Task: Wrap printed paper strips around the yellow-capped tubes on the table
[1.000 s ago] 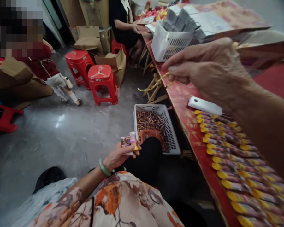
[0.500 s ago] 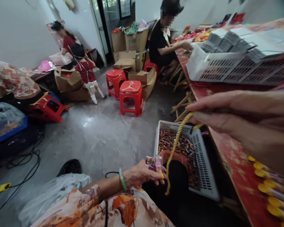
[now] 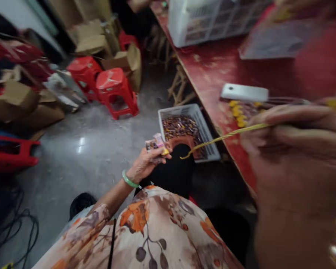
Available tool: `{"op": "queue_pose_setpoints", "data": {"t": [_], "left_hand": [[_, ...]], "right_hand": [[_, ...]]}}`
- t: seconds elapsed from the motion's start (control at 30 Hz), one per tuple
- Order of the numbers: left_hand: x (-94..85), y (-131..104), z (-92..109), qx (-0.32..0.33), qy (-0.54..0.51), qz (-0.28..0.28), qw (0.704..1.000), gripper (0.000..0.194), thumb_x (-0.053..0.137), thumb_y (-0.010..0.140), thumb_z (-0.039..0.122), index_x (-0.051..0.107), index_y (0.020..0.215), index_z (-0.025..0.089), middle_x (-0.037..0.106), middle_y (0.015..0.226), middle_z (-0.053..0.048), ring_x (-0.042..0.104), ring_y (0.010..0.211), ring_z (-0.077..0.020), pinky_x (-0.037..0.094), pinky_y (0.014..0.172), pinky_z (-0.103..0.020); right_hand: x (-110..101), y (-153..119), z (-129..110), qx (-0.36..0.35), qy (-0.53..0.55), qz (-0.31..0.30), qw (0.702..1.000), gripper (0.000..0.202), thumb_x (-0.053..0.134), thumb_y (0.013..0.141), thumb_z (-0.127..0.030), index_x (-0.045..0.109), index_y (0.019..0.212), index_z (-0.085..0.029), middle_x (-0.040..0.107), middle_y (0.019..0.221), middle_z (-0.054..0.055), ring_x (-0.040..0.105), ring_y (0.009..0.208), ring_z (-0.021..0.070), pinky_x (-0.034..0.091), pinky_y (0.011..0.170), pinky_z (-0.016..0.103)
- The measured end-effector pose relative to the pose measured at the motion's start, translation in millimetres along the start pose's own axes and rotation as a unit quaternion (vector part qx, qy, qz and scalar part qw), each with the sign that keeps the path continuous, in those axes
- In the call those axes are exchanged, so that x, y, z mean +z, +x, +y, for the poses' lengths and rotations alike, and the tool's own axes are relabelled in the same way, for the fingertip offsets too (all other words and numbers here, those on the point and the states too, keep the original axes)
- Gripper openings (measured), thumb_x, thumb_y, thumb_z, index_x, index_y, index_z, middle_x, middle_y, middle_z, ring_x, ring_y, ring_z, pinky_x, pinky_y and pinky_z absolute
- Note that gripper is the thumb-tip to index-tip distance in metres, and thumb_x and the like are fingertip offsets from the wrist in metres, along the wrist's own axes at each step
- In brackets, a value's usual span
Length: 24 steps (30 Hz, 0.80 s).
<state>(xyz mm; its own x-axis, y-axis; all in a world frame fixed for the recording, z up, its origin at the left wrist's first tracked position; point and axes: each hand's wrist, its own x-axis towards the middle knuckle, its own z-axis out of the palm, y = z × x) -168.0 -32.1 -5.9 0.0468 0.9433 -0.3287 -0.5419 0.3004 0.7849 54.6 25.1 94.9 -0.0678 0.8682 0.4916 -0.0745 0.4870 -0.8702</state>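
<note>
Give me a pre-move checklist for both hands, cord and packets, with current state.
1. Left hand grip on the small packets: ok, fingers closed round them, held above the lap.
2. Right hand grip on the yellow cord: ok, pinched near its end.
3. Cord's free end apart from the packets: ok, it hangs right of them, not touching.
4. Cord clear of the basket of small items: cannot tell, it crosses in front of it.
5. Sharpness of the table side: not ok, the right hand and the yellow-tipped pieces are blurred.
</note>
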Motion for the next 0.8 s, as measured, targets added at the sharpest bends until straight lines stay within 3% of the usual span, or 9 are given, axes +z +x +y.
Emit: {"op": "queue_pose_setpoints", "data": {"t": [0.07, 0.13, 0.23, 0.33, 0.5, 0.67, 0.8], "left_hand": [[11.3, 9, 0, -0.010, 0.009, -0.025, 1.000, 0.036, 0.077, 0.072, 0.028, 0.069, 0.103, 0.012, 0.069, 0.097, -0.009, 0.067, 0.078, -0.0148, 0.048, 0.059, -0.019], [25.1, 17, -6, -0.029, 0.023, -0.041, 0.998, 0.034, 0.077, 0.072, 0.027, 0.069, 0.102, 0.012, 0.069, 0.093, -0.008, 0.066, 0.075, -0.0141, 0.048, 0.057, -0.018], [53.1, 26, -26, -0.069, 0.061, -0.096, 0.991, 0.035, 0.078, 0.071, 0.030, 0.070, 0.099, 0.011, 0.069, 0.084, -0.008, 0.064, 0.068, -0.0136, 0.045, 0.051, -0.018], [87.1, 27, -51, -0.114, 0.083, -0.193, 0.971, 0.043, 0.080, 0.068, 0.038, 0.070, 0.099, 0.010, 0.068, 0.078, -0.008, 0.061, 0.063, -0.0131, 0.044, 0.048, -0.019], [129.6, 18, -84, -0.173, 0.098, -0.316, 0.928, 0.047, 0.077, 0.071, 0.043, 0.069, 0.105, 0.012, 0.066, 0.073, -0.005, 0.057, 0.060, -0.0110, 0.045, 0.052, -0.020], [151.0, 8, -100, -0.201, 0.145, -0.323, 0.913, 0.053, 0.080, 0.063, 0.049, 0.070, 0.100, 0.013, 0.066, 0.074, -0.003, 0.052, 0.054, -0.0086, 0.045, 0.052, -0.021], [162.0, 3, -111, -0.223, 0.148, -0.332, 0.905, 0.050, 0.083, 0.061, 0.046, 0.071, 0.097, 0.013, 0.064, 0.071, -0.002, 0.052, 0.054, -0.0083, 0.045, 0.051, -0.020]], "right_hand": [[-11, -34, 2, 0.015, 0.037, 0.057, 0.998, 0.024, 0.046, 0.074, -0.010, 0.067, 0.075, -0.022, 0.056, 0.070, 0.005, 0.051, 0.056, 0.0162, 0.032, 0.042, 0.030], [-25, -71, 7, 0.041, 0.019, 0.052, 0.998, 0.018, 0.051, 0.074, -0.012, 0.066, 0.072, -0.022, 0.055, 0.065, 0.004, 0.052, 0.057, 0.0172, 0.036, 0.044, 0.030], [-47, -120, 13, 0.112, -0.126, 0.028, 0.985, 0.007, 0.062, 0.079, -0.017, 0.063, 0.072, -0.020, 0.056, 0.073, 0.002, 0.052, 0.059, 0.0144, 0.038, 0.046, 0.027], [-61, -153, 9, 0.103, -0.238, 0.086, 0.962, 0.007, 0.069, 0.079, -0.020, 0.062, 0.081, -0.019, 0.056, 0.085, 0.004, 0.056, 0.072, 0.0168, 0.044, 0.055, 0.027], [-66, -176, -2, 0.029, -0.333, 0.167, 0.928, 0.030, 0.071, 0.079, -0.018, 0.061, 0.107, -0.022, 0.059, 0.098, 0.007, 0.059, 0.084, 0.0194, 0.051, 0.059, 0.028], [-74, -187, 5, -0.028, -0.399, 0.206, 0.893, 0.029, 0.065, 0.082, -0.013, 0.061, 0.109, -0.022, 0.064, 0.094, 0.006, 0.063, 0.083, 0.0195, 0.056, 0.067, 0.032], [-83, -199, 11, -0.052, -0.442, 0.228, 0.866, 0.032, 0.061, 0.083, -0.010, 0.061, 0.112, -0.023, 0.067, 0.094, 0.006, 0.066, 0.081, 0.0195, 0.058, 0.064, 0.031]]}}
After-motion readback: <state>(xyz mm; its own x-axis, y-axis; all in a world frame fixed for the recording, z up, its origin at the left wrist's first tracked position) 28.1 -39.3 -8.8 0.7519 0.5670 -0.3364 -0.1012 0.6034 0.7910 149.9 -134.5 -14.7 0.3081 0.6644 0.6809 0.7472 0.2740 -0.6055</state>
